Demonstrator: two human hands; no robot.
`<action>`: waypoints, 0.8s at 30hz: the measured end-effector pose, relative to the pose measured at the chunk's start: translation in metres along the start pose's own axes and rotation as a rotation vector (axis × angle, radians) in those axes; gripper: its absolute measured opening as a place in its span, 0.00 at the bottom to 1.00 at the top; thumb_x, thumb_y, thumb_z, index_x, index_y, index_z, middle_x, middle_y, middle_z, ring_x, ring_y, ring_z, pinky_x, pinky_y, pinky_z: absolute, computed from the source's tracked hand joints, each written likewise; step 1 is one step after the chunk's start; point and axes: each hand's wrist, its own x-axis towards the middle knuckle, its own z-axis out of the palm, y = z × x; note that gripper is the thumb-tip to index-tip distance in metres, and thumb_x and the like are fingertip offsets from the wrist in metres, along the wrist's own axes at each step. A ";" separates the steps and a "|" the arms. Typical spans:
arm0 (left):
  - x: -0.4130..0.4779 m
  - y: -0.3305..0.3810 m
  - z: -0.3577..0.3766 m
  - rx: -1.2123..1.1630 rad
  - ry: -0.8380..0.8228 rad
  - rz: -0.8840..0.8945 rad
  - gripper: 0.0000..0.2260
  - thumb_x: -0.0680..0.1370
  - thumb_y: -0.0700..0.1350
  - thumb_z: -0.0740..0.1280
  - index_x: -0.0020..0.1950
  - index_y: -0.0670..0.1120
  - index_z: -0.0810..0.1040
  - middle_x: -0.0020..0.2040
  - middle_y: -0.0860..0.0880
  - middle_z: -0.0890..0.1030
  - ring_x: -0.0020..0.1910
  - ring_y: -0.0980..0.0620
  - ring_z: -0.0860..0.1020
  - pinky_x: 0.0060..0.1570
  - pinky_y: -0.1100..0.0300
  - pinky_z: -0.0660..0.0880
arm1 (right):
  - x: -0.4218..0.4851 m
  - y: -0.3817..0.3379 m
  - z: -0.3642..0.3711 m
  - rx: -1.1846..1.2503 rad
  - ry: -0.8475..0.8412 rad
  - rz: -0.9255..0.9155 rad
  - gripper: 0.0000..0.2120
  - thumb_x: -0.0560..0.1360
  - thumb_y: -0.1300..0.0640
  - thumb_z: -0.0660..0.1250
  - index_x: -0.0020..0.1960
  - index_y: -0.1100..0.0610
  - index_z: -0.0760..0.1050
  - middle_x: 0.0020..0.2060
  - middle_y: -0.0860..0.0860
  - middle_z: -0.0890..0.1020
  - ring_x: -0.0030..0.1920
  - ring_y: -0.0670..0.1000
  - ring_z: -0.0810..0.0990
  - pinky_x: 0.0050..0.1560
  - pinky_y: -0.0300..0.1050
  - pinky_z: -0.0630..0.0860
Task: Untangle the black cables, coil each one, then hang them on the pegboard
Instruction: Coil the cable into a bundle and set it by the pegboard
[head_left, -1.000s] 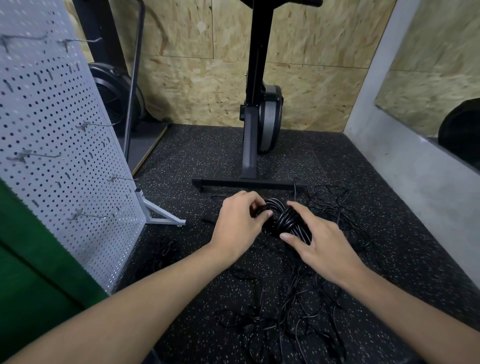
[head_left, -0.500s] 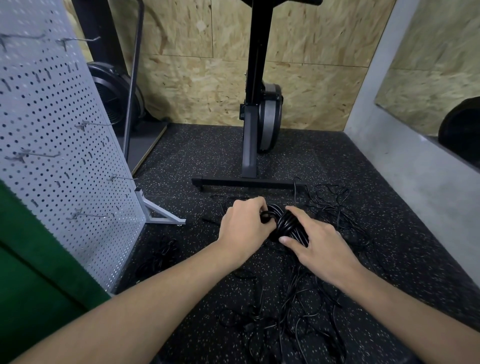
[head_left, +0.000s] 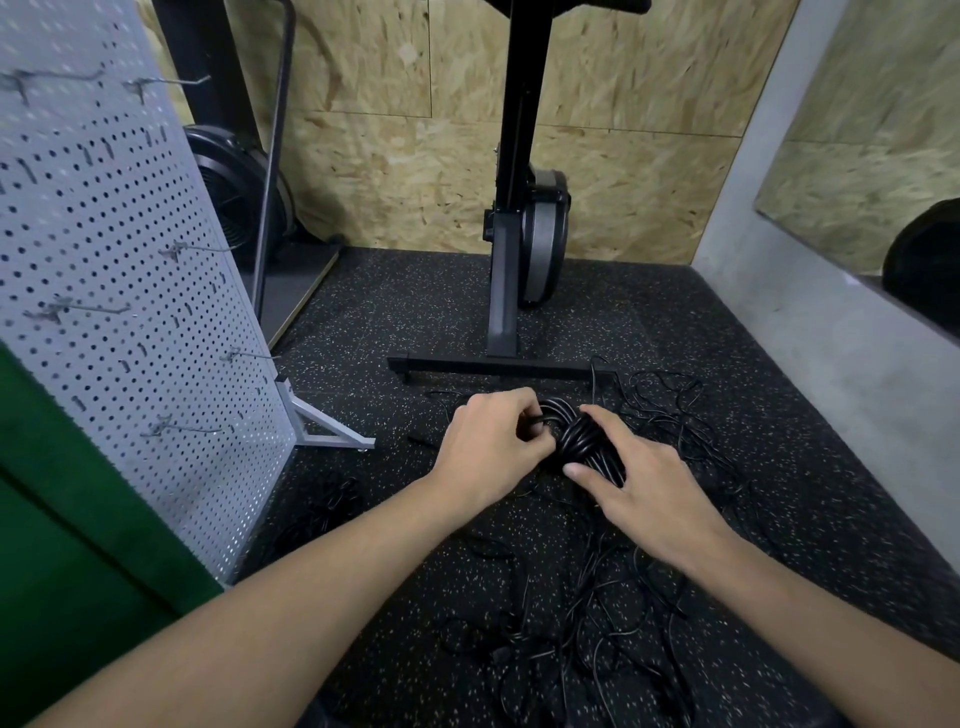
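Cable coil (head_left: 582, 441) still between both hands (head_left: 491, 447) (head_left: 649, 493)

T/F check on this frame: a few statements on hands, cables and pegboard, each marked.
1. The left hand and the right hand both hold the coiled cable bundle. True.
2. A coil hangs on the pegboard. False: the visible hooks are bare.
3. Tangled loose cables lie on the floor in front of the person. True.
4. The pegboard stands on the person's right. False: it stands on the left.
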 end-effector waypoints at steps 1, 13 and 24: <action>0.000 -0.001 -0.001 0.009 -0.011 0.035 0.06 0.77 0.48 0.70 0.42 0.52 0.75 0.38 0.56 0.79 0.40 0.54 0.78 0.41 0.54 0.76 | 0.000 -0.001 -0.001 0.029 -0.009 0.007 0.33 0.79 0.36 0.66 0.80 0.37 0.57 0.52 0.45 0.83 0.37 0.42 0.80 0.51 0.49 0.80; 0.007 -0.014 -0.007 -0.125 -0.199 0.205 0.02 0.81 0.45 0.71 0.53 0.50 0.81 0.49 0.59 0.83 0.48 0.61 0.79 0.50 0.64 0.74 | -0.003 0.000 -0.009 0.169 -0.083 0.039 0.33 0.79 0.40 0.69 0.80 0.40 0.61 0.38 0.41 0.79 0.31 0.37 0.81 0.45 0.46 0.79; 0.018 -0.035 -0.032 -0.100 -0.507 0.190 0.19 0.79 0.40 0.74 0.67 0.55 0.82 0.62 0.58 0.84 0.59 0.58 0.82 0.63 0.53 0.79 | -0.002 0.004 -0.012 0.188 -0.174 0.096 0.31 0.80 0.44 0.70 0.80 0.39 0.62 0.39 0.47 0.82 0.29 0.46 0.83 0.33 0.40 0.82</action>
